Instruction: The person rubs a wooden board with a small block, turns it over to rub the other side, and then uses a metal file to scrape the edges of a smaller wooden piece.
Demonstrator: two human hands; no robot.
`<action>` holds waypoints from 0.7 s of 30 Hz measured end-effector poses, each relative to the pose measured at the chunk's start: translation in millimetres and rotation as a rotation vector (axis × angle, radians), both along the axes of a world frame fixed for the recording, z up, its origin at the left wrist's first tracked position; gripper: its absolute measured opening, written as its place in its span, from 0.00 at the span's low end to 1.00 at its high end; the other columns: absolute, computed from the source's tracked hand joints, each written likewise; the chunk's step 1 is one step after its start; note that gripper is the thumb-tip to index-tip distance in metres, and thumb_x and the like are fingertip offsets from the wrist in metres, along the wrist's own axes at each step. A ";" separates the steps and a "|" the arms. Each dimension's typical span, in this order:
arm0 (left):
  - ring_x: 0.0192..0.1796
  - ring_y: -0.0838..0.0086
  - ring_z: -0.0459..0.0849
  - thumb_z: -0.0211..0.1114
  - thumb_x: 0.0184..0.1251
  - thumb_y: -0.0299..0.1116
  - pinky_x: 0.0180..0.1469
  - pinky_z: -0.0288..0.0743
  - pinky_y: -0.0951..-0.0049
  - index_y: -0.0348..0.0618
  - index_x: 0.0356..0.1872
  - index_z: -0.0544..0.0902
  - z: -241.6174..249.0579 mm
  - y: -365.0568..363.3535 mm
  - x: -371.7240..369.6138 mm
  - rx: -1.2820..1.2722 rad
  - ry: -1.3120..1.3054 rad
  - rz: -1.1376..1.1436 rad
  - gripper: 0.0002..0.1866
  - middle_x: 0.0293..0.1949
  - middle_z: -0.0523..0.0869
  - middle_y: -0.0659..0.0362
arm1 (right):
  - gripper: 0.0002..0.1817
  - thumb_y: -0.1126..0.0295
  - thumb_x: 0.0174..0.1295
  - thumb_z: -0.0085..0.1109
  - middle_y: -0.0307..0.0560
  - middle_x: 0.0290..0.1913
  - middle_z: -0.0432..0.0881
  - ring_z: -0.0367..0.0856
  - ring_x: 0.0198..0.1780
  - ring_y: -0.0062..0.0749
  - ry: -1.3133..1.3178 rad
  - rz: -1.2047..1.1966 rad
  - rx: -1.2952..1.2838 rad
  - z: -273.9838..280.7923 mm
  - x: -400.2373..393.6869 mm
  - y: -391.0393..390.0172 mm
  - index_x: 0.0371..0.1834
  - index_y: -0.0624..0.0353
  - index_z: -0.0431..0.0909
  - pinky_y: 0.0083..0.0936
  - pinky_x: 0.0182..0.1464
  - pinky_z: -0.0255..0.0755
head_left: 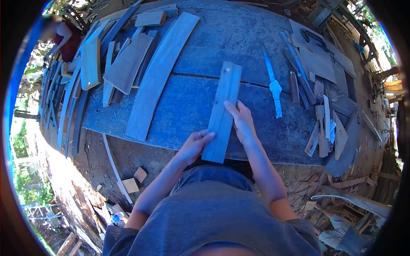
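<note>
"Where's the board [219, 117]?"

"In both hands, in front of the person's body, its lower end by the near edge of the table [196, 47]. I can't tell whether it touches the tabletop."

"How is the left hand [194, 147] set?"

"Closed on the board's left edge near the lower end, thumb on the upper face."

"And the right hand [242, 121]?"

"Gripping the opposite edge, farther up, thumb also on that face."

"What lies to the left?"

"A long plank [164, 77], slanting, and beyond it a heap of wood pieces [92, 64]. Another person [70, 45] is past the heap, at the far left."

"To the right?"

"A blade with a pale wrapped handle [276, 91], then a brown handle [294, 87], and farther over more wood scraps [322, 132]."

"Below the table?"

"Two small blocks [130, 185] on the ground, left of the left arm."
</note>
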State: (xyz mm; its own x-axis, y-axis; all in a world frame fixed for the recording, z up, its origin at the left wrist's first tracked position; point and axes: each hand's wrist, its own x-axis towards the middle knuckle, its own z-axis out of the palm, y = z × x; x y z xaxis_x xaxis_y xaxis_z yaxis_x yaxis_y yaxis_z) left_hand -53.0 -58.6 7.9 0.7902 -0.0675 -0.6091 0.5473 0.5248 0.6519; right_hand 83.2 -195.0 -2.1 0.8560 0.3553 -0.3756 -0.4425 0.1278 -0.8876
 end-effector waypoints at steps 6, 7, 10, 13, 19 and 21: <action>0.45 0.79 0.86 0.58 0.79 0.39 0.49 0.81 0.74 0.35 0.60 0.80 -8.1 -1.3 -19.1 0.036 -0.119 -0.059 0.19 0.46 0.87 0.58 | 0.17 0.68 0.65 0.69 0.45 0.45 0.85 0.84 0.46 0.25 0.150 -0.014 0.175 22.4 -8.4 7.3 0.54 0.64 0.79 0.27 0.50 0.77; 0.46 0.79 0.85 0.58 0.79 0.39 0.50 0.81 0.74 0.36 0.60 0.80 -6.5 -0.9 -20.0 0.092 -0.128 -0.063 0.19 0.47 0.88 0.57 | 0.16 0.69 0.64 0.69 0.44 0.44 0.85 0.83 0.46 0.24 0.104 -0.003 0.207 26.0 -10.5 6.5 0.52 0.63 0.80 0.26 0.49 0.77; 0.47 0.77 0.85 0.59 0.78 0.39 0.52 0.80 0.73 0.36 0.62 0.80 7.6 12.0 -12.6 0.291 -0.180 -0.173 0.20 0.48 0.87 0.57 | 0.15 0.70 0.63 0.70 0.43 0.43 0.86 0.84 0.44 0.22 -0.067 -0.029 0.183 33.2 -14.0 4.6 0.49 0.64 0.82 0.25 0.47 0.77; 0.49 0.76 0.85 0.61 0.77 0.38 0.55 0.79 0.72 0.35 0.62 0.79 34.4 22.1 10.7 0.433 -0.306 -0.103 0.20 0.49 0.87 0.56 | 0.15 0.70 0.62 0.71 0.43 0.43 0.87 0.84 0.43 0.20 -0.217 0.025 0.114 47.2 -14.3 1.5 0.50 0.63 0.83 0.22 0.46 0.77; 0.51 0.76 0.84 0.69 0.70 0.30 0.54 0.80 0.74 0.35 0.57 0.82 110.8 40.6 79.5 0.452 -0.712 0.125 0.18 0.50 0.88 0.56 | 0.14 0.71 0.64 0.70 0.39 0.42 0.87 0.83 0.42 0.17 -0.323 0.262 0.049 68.2 -17.0 9.7 0.51 0.60 0.84 0.20 0.46 0.77; 0.53 0.74 0.85 0.72 0.66 0.31 0.58 0.79 0.70 0.36 0.54 0.84 141.1 48.0 90.4 0.483 -0.751 0.057 0.17 0.49 0.88 0.57 | 0.14 0.73 0.63 0.69 0.38 0.44 0.87 0.83 0.44 0.17 -0.394 0.255 0.081 87.1 -8.7 10.6 0.51 0.61 0.84 0.20 0.47 0.77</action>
